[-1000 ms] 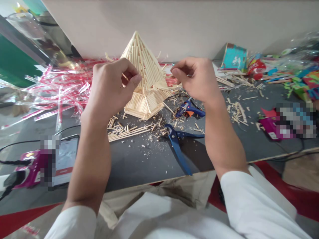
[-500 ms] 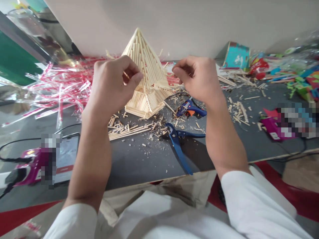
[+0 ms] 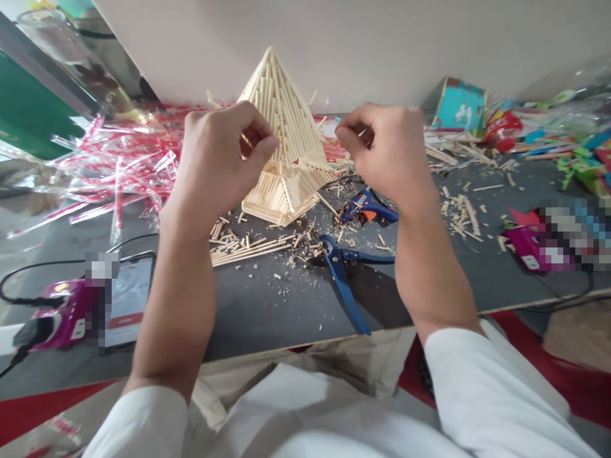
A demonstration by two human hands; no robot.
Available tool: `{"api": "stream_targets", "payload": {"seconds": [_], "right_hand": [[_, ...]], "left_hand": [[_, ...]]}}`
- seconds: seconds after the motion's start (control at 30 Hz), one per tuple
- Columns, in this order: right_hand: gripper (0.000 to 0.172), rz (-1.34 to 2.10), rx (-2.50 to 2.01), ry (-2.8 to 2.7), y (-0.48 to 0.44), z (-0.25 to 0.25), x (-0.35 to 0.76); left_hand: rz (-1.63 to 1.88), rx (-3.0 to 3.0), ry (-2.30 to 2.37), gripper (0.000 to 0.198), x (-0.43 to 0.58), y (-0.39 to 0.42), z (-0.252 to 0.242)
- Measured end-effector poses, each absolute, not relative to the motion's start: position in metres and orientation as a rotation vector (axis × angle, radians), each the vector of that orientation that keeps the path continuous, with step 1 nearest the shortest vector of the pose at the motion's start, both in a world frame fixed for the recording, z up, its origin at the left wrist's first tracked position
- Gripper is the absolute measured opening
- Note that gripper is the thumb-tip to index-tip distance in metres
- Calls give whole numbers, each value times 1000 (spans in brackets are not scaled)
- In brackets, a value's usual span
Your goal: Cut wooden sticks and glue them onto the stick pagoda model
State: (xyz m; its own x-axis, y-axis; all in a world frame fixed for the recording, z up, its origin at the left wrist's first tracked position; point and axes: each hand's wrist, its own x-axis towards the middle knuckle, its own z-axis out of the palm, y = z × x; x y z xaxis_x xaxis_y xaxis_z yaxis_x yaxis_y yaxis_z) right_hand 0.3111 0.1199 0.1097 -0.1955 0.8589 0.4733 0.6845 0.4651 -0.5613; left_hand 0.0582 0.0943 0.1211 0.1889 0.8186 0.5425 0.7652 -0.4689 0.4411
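A cone-roofed model of pale wooden sticks [image 3: 286,121] stands on the grey table, its lower front flared out over a base. My left hand [image 3: 222,159] is raised in front of its left side, thumb and forefinger pinched together. To the right of the model, my right hand [image 3: 384,146] is held up too, fingertips pressed together in a pinch. Whatever either pinch holds, if anything, is too small or hidden to make out. Beneath my right hand lies a blue glue gun [image 3: 365,207] with an orange trigger. Nearer me are blue-handled cutters [image 3: 344,280], spread apart.
Cut stick pieces [image 3: 252,248] and crumbs litter the table. Clear and red plastic wrappers [image 3: 119,165] pile up at left. A phone [image 3: 128,299] and a purple power strip [image 3: 62,312] lie front left. A turquoise box [image 3: 461,105] and another purple device [image 3: 539,248] are at right.
The view has shifted slightly, so the model and table items appear a little further right. Both hands stay raised in a pinch, with the right hand marginally further right.
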Motion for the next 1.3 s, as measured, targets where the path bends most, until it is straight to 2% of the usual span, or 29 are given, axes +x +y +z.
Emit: {"api": "stream_targets", "payload": {"seconds": [0.37, 0.7, 0.8, 0.97, 1.13, 1.3], "right_hand": [[31, 258, -1269, -1946, 119, 110, 312], [42, 304, -1304, -1965, 122, 110, 321], [37, 344, -1284, -1973, 123, 110, 325], [15, 486, -1262, -1961, 128, 106, 332], [28, 501, -1257, -1873, 135, 97, 326], [29, 475, -1250, -1845, 134, 95, 318]], "left_hand": [[1141, 2386, 1563, 6, 57, 96, 121], [1140, 2384, 1547, 6, 58, 94, 123], [1128, 2378, 1571, 7, 59, 94, 123], [1148, 2367, 1572, 8, 58, 93, 122], [1142, 2373, 1559, 8, 57, 94, 122], [1122, 2352, 1599, 9, 58, 93, 122]]}}
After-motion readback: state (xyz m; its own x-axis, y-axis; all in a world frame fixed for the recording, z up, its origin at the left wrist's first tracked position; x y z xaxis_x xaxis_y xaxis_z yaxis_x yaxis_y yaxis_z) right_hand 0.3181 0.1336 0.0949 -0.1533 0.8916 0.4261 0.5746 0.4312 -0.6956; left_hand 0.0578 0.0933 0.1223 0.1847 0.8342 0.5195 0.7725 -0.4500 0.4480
